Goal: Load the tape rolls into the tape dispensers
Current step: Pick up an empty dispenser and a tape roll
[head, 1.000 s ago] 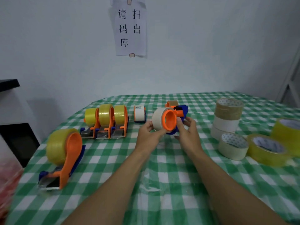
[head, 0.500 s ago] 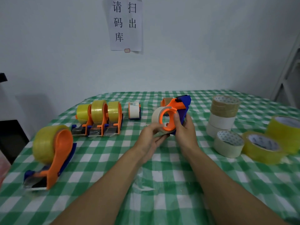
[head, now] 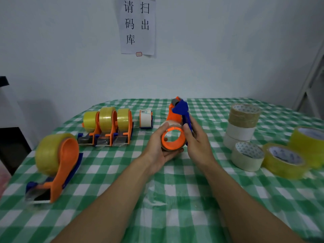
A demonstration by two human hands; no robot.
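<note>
Tipped upright, the dispenser [head: 175,118] is gripped by right hand [head: 198,145], left hand [head: 157,150] apparently clasping its roll [head: 169,124].

Most of the tape roll [head: 172,123] is hidden behind the orange hub of the held dispenser [head: 176,116] and the left hand [head: 157,148] curled round it; only a pale rim shows. The right hand [head: 198,142] grips that dispenser with its fingertips out of sight behind the blue handle. Far right of the dispenser, a yellow roll [head: 308,144] is cut off at the edge of view. Far left of it, the big dispenser [head: 59,160] is blurred, and a pinkish thing [head: 3,179] is too cropped to name. The label on the small dispenser [head: 145,118] just left is too fine to read.
</note>
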